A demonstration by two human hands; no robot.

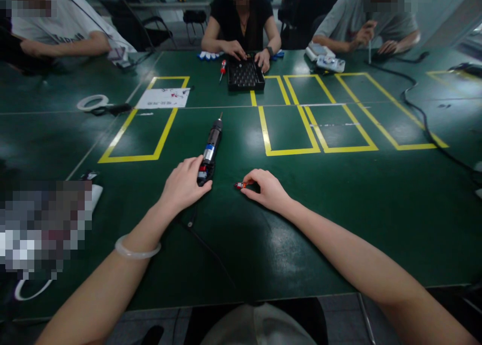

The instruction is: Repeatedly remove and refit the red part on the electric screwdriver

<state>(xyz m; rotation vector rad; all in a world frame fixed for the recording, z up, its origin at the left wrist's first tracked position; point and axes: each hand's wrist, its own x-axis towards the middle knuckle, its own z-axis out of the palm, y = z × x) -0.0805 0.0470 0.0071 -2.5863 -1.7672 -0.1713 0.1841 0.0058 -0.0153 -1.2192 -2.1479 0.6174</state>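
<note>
An electric screwdriver (211, 146) lies on the green table (339, 199), its bit pointing away from me and its cord running back toward me. My left hand (184, 184) rests at its rear end, fingers curled around the base. My right hand (265, 188) sits to the right of it and pinches a small red and black part (239, 186) between thumb and fingers against the table.
Yellow tape rectangles (286, 129) mark the table. Across from me a person works over a black tray (245, 76) with a small red screwdriver (223, 69) beside it. Other people sit at far left and far right. A tape roll (92, 102), a paper sheet (163, 98) and a black cable (425, 119) lie around.
</note>
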